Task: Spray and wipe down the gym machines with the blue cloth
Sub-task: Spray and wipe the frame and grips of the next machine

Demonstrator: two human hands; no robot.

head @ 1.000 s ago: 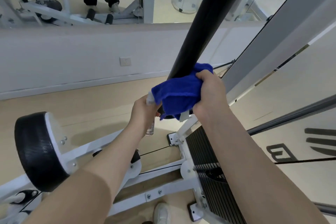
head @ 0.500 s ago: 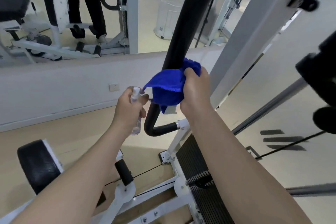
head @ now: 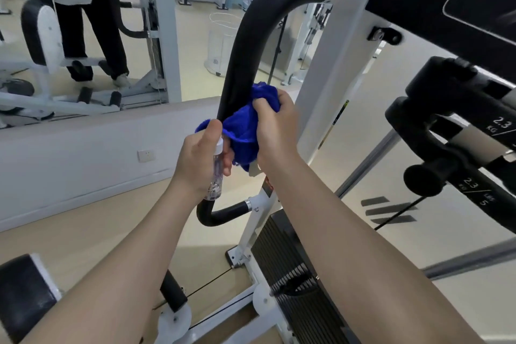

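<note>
1. The right hand (head: 275,127) is clamped on the blue cloth (head: 245,126), fingers curled into the bunched fabric and pressing it against the black padded bar (head: 248,45) of the machine.

2. The left hand (head: 199,160) is wrapped round a small clear spray bottle (head: 217,169), held upright with its white cap up and the thumb by the top. It sits just beside the cloth, knuckles almost touching the fabric.

3. So the two hands are close together, side by side at the same height on the bar, the right on the bar itself, the left just off it.

4. The bar is what matters for the next stroke. Its long axis runs steeply up and away from the hands, curving over at the top to join the white frame (head: 332,70); below the hands it drops and hooks back to the frame near the weight stack (head: 293,274).

5. The cloth sits at about mid-length, so I judge unwiped bar may lie both above and below. The right hand, already on it, is the one placed to slide along that axis; the left only needs to keep the bottle out of the way.

6. Farther out, a wall mirror (head: 83,36) reflects a standing person and other machines, and a wall socket (head: 146,155) sits low on the white wall.
</note>
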